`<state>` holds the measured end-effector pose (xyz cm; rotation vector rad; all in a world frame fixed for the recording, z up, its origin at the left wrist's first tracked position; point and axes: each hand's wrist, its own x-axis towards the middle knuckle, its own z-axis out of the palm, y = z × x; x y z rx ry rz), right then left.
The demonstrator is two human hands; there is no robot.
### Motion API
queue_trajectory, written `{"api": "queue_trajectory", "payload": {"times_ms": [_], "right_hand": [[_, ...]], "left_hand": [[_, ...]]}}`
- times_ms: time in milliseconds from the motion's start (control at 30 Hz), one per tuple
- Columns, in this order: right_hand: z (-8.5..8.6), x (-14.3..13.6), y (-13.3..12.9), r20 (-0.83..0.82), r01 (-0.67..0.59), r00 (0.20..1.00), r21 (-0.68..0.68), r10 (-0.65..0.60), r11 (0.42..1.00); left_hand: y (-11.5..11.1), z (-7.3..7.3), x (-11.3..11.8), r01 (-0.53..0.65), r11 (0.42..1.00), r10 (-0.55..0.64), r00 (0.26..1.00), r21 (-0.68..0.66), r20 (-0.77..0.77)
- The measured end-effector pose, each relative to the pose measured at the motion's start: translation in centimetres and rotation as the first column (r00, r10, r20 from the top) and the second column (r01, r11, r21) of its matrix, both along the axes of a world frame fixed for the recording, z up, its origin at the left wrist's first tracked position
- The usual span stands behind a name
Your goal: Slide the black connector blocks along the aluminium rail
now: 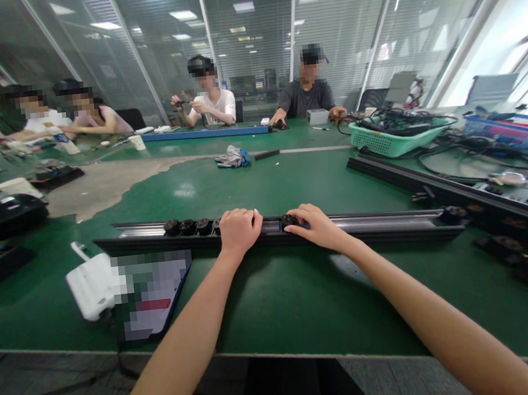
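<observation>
A long black metal channel point(366, 227) lies across the green table in front of me. Several round black modules point(188, 227) sit in a row in its left part. My left hand point(241, 230) is closed over the channel just right of that row; what lies under its fingers is hidden. Further right, my right hand point(311, 222) grips a black module point(289, 220) between thumb and fingers, inside the channel. One more dark piece point(452, 213) rests at the channel's right end.
At left are a white device point(93, 286) and a dark-edged tablet-like object point(161, 293). A second black channel point(394, 174) slants at right, near a green basket point(394, 140) of cables and a blue basket point(516, 133). Gloves point(233, 157) lie mid-table. Several people sit opposite.
</observation>
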<state>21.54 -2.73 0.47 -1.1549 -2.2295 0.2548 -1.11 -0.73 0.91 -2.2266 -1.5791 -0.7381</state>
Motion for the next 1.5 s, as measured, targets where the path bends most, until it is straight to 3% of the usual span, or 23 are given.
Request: {"api": "queue_trajectory", "payload": {"times_ms": [1500], "right_hand": [[1.0,1.4,-0.1,-0.06,-0.048,0.997,-0.112,0.042,0.993]], "left_hand": [[0.0,-0.1,0.0,-0.005,1.0,0.005,1.0,0.005,-0.01]]}}
